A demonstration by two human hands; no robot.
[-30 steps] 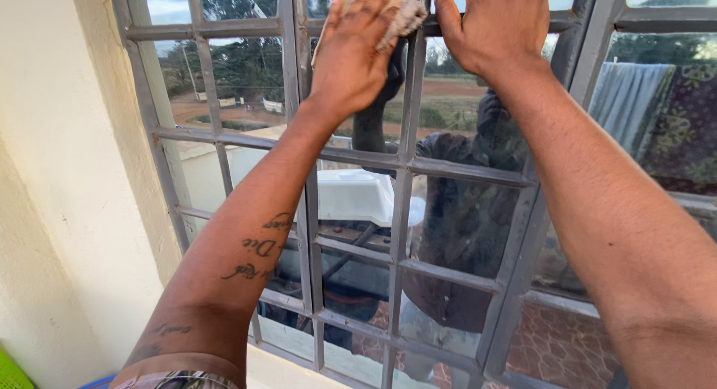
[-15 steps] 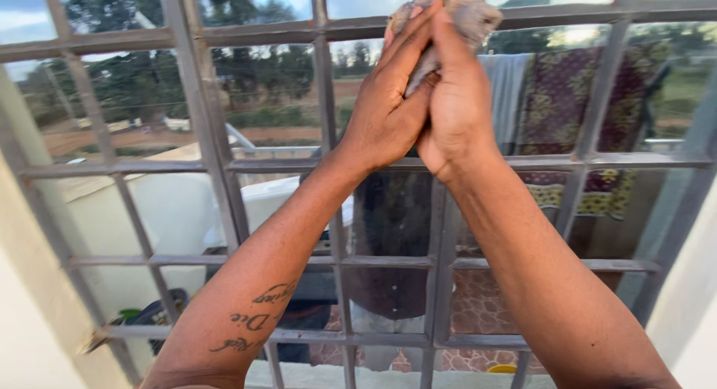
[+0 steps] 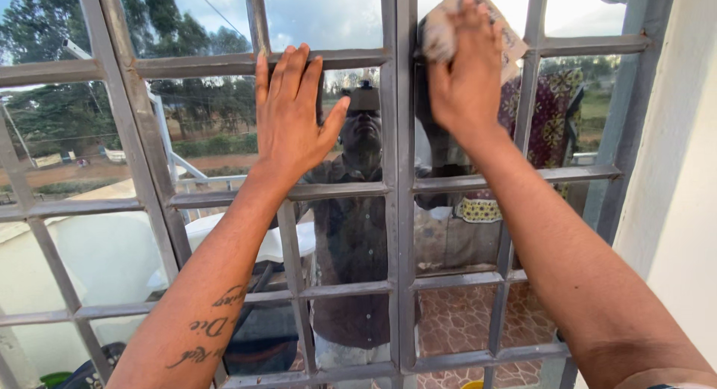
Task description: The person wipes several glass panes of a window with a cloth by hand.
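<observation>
A grey metal-framed window (image 3: 396, 210) with many small glass panes fills the view. My left hand (image 3: 291, 120) lies flat and spread against a pane and a vertical bar in the upper middle, holding nothing. My right hand (image 3: 467, 79) presses a crumpled beige cloth (image 3: 442, 26) against an upper pane to the right of the thick centre bar. The glass reflects a person's torso in a dark shirt.
A cream wall (image 3: 683, 172) borders the window on the right. Through the glass I see trees, a patterned fabric (image 3: 556, 105) hanging outside, a white object (image 3: 261, 239) below and a tiled floor reflected low down.
The cloth passed from my left hand to my right, both hands meeting on it in between. My left hand now rests flat on the glass; the view shifted along the window.
</observation>
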